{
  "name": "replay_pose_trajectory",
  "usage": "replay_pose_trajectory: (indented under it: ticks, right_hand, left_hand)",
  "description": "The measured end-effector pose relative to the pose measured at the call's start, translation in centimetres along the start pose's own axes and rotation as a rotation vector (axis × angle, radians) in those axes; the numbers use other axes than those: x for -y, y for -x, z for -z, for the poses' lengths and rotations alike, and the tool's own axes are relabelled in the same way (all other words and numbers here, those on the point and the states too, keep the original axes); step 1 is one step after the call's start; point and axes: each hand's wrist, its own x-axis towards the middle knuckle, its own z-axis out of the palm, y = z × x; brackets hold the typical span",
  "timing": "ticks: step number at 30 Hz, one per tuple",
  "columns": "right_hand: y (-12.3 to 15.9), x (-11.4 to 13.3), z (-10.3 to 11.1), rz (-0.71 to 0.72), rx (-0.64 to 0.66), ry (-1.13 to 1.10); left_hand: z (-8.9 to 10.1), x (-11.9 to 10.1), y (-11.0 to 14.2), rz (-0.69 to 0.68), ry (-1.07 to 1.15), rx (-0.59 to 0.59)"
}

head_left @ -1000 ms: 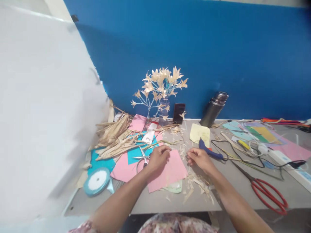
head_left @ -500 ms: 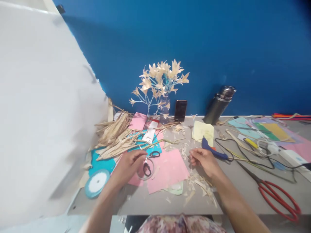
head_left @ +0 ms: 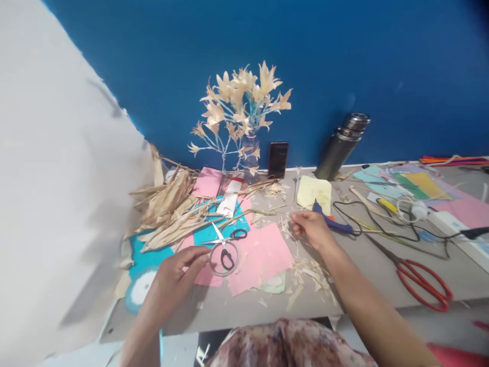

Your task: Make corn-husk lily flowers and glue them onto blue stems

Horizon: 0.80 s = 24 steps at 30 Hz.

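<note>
My left hand (head_left: 181, 275) is at the left edge of a clear ring-shaped roll (head_left: 212, 268), thumb and index finger stretched out and slightly apart. Lying across the roll are small black-handled scissors (head_left: 226, 259), their blades spread toward the upper left. Pink paper sheets (head_left: 263, 255) lie under and beside them. My right hand (head_left: 311, 229) is above the table, left of a blue glue gun (head_left: 336, 225), with thumb and fingers pinched together. A tiny pale tip shows at the fingers, too small to name.
Dried husks (head_left: 168, 204) and a blue ribbon spool (head_left: 132, 298) lie left. Husk flowers (head_left: 244, 97) stand in a bottle by a phone (head_left: 278, 160). A flask (head_left: 342, 148) leans on the wall. Red-handled shears (head_left: 424, 285), cables and a power strip (head_left: 458, 237) are right; husk scraps (head_left: 313, 280) lie in front.
My left hand has drawn back leftward from the scissors, uncovering their blades. My right hand has moved slightly up and left, still pinched. The view has shifted a little.
</note>
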Motion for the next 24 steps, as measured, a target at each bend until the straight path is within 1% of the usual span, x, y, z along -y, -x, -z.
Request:
replay_pose_trajectory:
  ticks: [5,10,14,18,21,24]
  right_hand:
    - [-0.3,0.1,-0.4,-0.007,-0.006,0.088]
    - [0.0,0.2,-0.6,0.025,-0.052,0.289]
    - [0.8,0.9,-0.4,0.097,-0.065,0.558]
    - [1.1,2.4,-0.1,0.251,-0.067,0.894]
    - [0.7,3.5,-0.4,0.312,-0.015,1.103]
    - [0.2,3.9,-1.2,0.338,0.033,1.252]
  left_hand:
    - [-1.4,-1.2,-1.8,-0.103,0.006,0.105]
    - [-2.3,-2.8,-2.4,-0.142,0.049,0.197]
    - [-2.9,-3.0,-2.3,-0.136,0.081,0.259]
    - [-3.4,-2.7,-2.3,-0.134,0.118,0.281]
    - [-3.7,-2.6,-2.4,-0.151,0.120,0.285]
    - [-4.1,-2.6,-2.7,-0.155,0.117,0.248]
